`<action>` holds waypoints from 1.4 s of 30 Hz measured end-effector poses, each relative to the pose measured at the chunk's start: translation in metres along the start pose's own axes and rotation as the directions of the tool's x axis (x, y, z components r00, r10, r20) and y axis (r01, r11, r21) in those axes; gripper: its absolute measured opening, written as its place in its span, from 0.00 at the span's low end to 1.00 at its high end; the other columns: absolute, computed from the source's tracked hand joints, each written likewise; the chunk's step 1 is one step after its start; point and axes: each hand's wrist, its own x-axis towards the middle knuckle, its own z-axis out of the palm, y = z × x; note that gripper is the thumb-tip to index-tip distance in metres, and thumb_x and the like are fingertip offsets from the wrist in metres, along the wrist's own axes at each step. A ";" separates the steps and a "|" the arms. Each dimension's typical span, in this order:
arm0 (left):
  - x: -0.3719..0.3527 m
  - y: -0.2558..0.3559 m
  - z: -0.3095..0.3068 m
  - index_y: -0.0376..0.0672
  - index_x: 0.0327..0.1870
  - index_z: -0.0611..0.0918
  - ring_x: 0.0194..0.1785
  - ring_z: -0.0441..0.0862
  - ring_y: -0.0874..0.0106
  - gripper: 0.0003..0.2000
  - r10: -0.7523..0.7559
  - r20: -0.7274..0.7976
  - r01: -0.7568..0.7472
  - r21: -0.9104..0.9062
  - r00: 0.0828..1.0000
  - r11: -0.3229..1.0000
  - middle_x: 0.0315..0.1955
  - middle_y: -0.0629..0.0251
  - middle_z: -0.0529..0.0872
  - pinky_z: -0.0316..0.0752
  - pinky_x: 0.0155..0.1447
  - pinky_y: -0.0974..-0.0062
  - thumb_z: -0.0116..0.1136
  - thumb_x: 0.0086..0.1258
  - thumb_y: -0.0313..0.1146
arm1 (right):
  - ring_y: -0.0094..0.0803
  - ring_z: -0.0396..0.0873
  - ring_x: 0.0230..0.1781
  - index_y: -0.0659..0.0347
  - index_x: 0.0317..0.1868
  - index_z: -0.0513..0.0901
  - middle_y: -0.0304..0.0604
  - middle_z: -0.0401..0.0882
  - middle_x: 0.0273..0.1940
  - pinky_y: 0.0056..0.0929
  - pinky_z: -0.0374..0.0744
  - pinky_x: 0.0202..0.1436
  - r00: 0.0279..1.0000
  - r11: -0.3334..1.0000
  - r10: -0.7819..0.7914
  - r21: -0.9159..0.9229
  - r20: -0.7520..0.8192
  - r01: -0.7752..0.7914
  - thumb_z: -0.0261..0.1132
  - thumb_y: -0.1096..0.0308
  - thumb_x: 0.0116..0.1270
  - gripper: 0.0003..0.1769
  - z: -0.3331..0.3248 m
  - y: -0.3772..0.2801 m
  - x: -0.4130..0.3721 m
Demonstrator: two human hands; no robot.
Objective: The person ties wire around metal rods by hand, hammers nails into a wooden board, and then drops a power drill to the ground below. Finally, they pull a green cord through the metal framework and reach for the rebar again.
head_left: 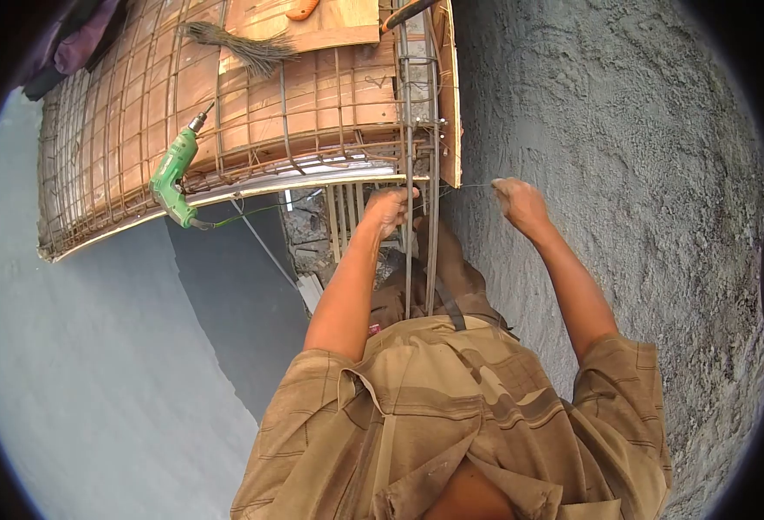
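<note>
A thin tie wire [472, 185] stretches between my hands, across the upright steel bars [434, 247]. My right hand [521, 206], on the right beside the rough wall, pinches one end of it. My left hand [388, 212] is closed at the left bar, its fingertips against the steel where the wire comes in; its exact grip is partly hidden. Just above is the rebar mesh [339, 117], laid over curved plywood formwork [330, 91].
A green power drill [174, 173] lies on the mesh, its cord trailing below. A bundle of cut wires [239, 48], an orange-handled tool [302, 9] and a black-and-orange handle [408, 13] rest higher up. The rough grey wall [607, 113] borders the right side.
</note>
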 end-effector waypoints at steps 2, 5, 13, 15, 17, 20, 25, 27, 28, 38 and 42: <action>-0.015 0.010 0.014 0.34 0.39 0.86 0.27 0.77 0.74 0.13 0.120 -0.114 -0.097 0.194 0.986 0.976 0.24 0.67 0.82 0.75 0.38 0.73 0.68 0.66 0.38 | 0.51 0.86 0.43 0.57 0.46 0.88 0.53 0.87 0.39 0.47 0.81 0.46 0.968 0.986 0.165 -0.009 0.186 -0.167 0.69 0.62 0.64 0.12 0.015 0.002 0.008; -0.015 0.018 -0.002 0.33 0.43 0.85 0.32 0.81 0.72 0.17 0.140 -0.013 -0.111 0.546 0.990 0.831 0.31 0.63 0.86 0.76 0.42 0.71 0.67 0.67 0.41 | 0.53 0.84 0.48 0.58 0.50 0.87 0.54 0.87 0.45 0.46 0.80 0.51 0.912 0.958 0.281 -0.148 0.298 -0.246 0.69 0.63 0.63 0.16 0.025 0.015 0.001; 0.012 -0.026 -0.015 0.47 0.34 0.79 0.42 0.79 0.70 0.08 0.108 0.021 -0.082 -0.507 0.994 0.858 0.29 0.69 0.77 0.74 0.56 0.58 0.59 0.72 0.39 | 0.55 0.83 0.50 0.65 0.51 0.86 0.56 0.86 0.46 0.46 0.79 0.55 0.931 0.985 0.083 0.113 0.356 -0.131 0.66 0.64 0.65 0.17 -0.007 -0.022 -0.021; 0.004 -0.027 -0.038 0.46 0.35 0.79 0.34 0.75 0.73 0.08 0.074 0.038 -0.053 -0.383 0.997 0.922 0.26 0.73 0.72 0.76 0.50 0.65 0.61 0.71 0.38 | 0.54 0.83 0.49 0.65 0.50 0.86 0.56 0.85 0.47 0.45 0.79 0.55 0.924 0.951 0.050 0.264 0.378 -0.159 0.65 0.65 0.66 0.16 -0.018 -0.059 -0.019; -0.023 -0.007 -0.032 0.40 0.39 0.82 0.23 0.65 0.78 0.10 0.036 -0.100 -0.061 -0.251 0.994 0.966 0.20 0.78 0.66 0.75 0.37 0.77 0.65 0.68 0.37 | 0.54 0.83 0.49 0.65 0.49 0.86 0.57 0.85 0.47 0.46 0.80 0.55 0.952 0.944 -0.013 0.318 0.304 -0.089 0.64 0.65 0.67 0.15 -0.015 -0.085 -0.020; -0.051 0.016 -0.045 0.37 0.40 0.86 0.22 0.67 0.79 0.10 0.106 0.049 -0.109 0.073 0.993 0.991 0.19 0.78 0.71 0.74 0.36 0.78 0.65 0.68 0.36 | 0.53 0.83 0.49 0.65 0.47 0.86 0.56 0.85 0.46 0.44 0.81 0.54 0.975 0.915 -0.092 0.403 0.202 0.002 0.64 0.67 0.68 0.12 -0.017 -0.124 -0.012; -0.099 0.069 -0.046 0.32 0.34 0.87 0.30 0.78 0.77 0.14 0.420 -0.095 -0.251 0.676 0.902 0.693 0.23 0.66 0.85 0.75 0.38 0.72 0.66 0.69 0.37 | 0.51 0.83 0.49 0.63 0.49 0.85 0.54 0.86 0.44 0.43 0.81 0.54 0.962 0.826 -0.272 0.508 -0.022 0.245 0.66 0.69 0.67 0.12 -0.015 -0.170 0.033; -0.114 0.094 -0.047 0.33 0.36 0.88 0.28 0.79 0.73 0.13 0.514 -0.100 -0.239 0.799 0.852 0.551 0.22 0.59 0.85 0.74 0.37 0.68 0.66 0.68 0.38 | 0.52 0.83 0.49 0.63 0.50 0.85 0.55 0.85 0.45 0.44 0.81 0.54 0.926 0.807 -0.372 0.472 -0.061 0.355 0.65 0.69 0.67 0.13 -0.013 -0.182 0.066; -0.118 0.104 -0.049 0.33 0.38 0.88 0.29 0.83 0.70 0.13 0.572 -0.072 -0.244 0.856 0.817 0.456 0.24 0.54 0.87 0.76 0.39 0.66 0.66 0.68 0.38 | 0.53 0.83 0.49 0.63 0.51 0.84 0.55 0.85 0.45 0.45 0.80 0.54 0.904 0.805 -0.426 0.440 -0.037 0.397 0.64 0.69 0.68 0.14 -0.012 -0.188 0.083; -0.106 0.144 -0.065 0.38 0.40 0.89 0.39 0.87 0.51 0.11 0.720 -0.080 -0.207 0.931 0.689 0.301 0.33 0.45 0.88 0.78 0.47 0.60 0.66 0.66 0.36 | 0.24 0.79 0.30 0.64 0.46 0.85 0.37 0.82 0.28 0.28 0.78 0.36 0.613 0.723 -0.425 0.657 0.666 -0.212 0.60 0.64 0.77 0.12 0.030 -0.209 0.196; -0.107 0.146 -0.059 0.36 0.38 0.88 0.38 0.87 0.51 0.10 0.758 -0.090 -0.295 0.886 0.646 0.357 0.33 0.44 0.87 0.79 0.46 0.60 0.65 0.66 0.34 | 0.21 0.75 0.26 0.64 0.46 0.84 0.34 0.77 0.24 0.24 0.76 0.32 0.673 0.597 -0.446 0.757 0.589 -0.266 0.60 0.66 0.77 0.11 0.039 -0.200 0.189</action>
